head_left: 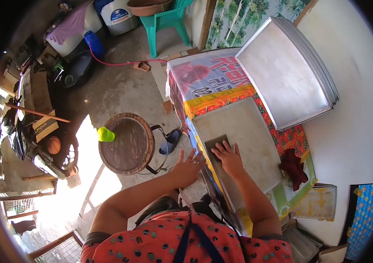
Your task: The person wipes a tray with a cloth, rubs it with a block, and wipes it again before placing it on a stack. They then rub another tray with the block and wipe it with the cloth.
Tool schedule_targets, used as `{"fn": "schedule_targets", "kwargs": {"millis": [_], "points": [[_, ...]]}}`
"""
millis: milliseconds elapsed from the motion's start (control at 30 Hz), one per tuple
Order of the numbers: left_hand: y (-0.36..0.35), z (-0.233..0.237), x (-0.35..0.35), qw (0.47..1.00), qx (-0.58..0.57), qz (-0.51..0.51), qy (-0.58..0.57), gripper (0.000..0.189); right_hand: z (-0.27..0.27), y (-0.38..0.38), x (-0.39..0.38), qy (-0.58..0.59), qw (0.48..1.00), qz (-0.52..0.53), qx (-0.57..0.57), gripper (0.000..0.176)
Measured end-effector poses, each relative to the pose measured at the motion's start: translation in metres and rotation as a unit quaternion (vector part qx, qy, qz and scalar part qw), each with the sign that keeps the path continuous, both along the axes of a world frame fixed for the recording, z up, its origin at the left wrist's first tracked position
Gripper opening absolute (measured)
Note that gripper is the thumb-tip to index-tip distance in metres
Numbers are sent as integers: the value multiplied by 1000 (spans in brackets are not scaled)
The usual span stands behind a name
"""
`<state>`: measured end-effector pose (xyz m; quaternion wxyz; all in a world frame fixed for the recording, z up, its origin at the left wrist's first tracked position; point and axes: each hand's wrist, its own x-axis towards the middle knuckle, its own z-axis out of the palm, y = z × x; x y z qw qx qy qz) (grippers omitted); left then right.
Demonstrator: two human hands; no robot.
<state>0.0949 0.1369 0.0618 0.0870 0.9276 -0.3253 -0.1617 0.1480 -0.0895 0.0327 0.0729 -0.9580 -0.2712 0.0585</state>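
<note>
a green plastic chair [169,19] at the top centre of the frame bears a brown basin [149,8]; left of centre, a lime-green cup [106,134] is at the edge of a round wooden stool [127,144]; a basketball [53,145] lies far left, below a cardboard box [45,126]

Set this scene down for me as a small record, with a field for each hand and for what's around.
Right hand: palm down, fingers over a dark pad on the tray
Left hand: fingers spread, by the tray's edge
Tray: flat on the table
Also on table: stacked trays, dark red cloth
Stool: round, green cup on it
Behind: green chair holding a basin
Floor: basketball, slippers
</note>
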Motion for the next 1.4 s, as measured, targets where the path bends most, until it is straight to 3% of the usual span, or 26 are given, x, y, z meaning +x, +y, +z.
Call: {"fn": "schedule_targets", "kwargs": {"millis": [133, 300, 433, 667, 867, 1133, 1400], "points": [[-6, -15, 27, 998, -39, -27, -53, 70, -1, 16, 16, 5, 999, -31, 9, 54], [-15, -33, 32, 996, -9, -60, -62, 69, 9, 26, 55, 2, 999, -42, -12, 54], [-13, -30, 35, 996, -21, -69, -47, 69, 22, -14, 4, 100, 987, -65, -108, 53], [-19, -36, 33, 996, -6, -74, -55, 69, 16, 7, 77, 28, 999, -46, 9, 59], [-16, -28, 33, 996, -6, -75, -49, 73, 12, -36, 22, 87, 994, -57, -45, 55], [-24, -20, 35, 998, 25, -53, -26, 69, 12, -34, 103, 34, 998, -46, 9, 55], [-27, -12, 35, 997, 63, -47, 18, 64, 6, -141, 8, 50, 997, -64, -21, 56]]}}
